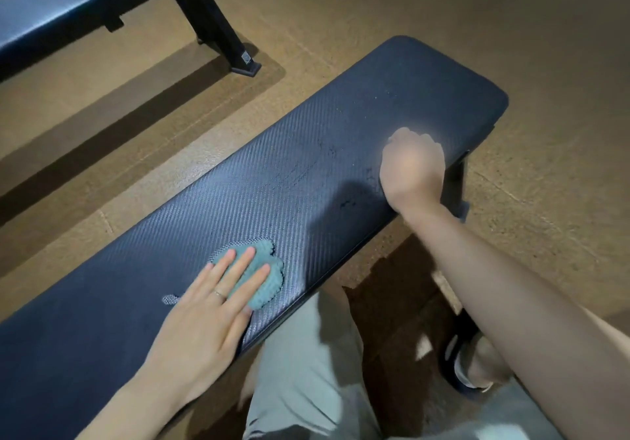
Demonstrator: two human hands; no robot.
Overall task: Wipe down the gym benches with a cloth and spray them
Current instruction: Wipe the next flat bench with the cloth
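A long dark padded bench [306,153] with a woven texture runs diagonally from lower left to upper right. A small teal cloth [269,277] lies on it near the front edge. My left hand [218,303] presses flat on the cloth with straight fingers, a ring on one of them. My right hand [412,166] is blurred and rests farther along the bench near its right edge, its fingers curled under with nothing visible in them. Dark damp streaks [347,202] mark the bench between the two hands. No spray bottle is in view.
A second dark bench [51,9] with a black metal leg [221,33] stands at the upper left, across a strip of brown floor [375,3]. My legs in light trousers [306,371] and a sandalled foot [477,364] are below the near bench.
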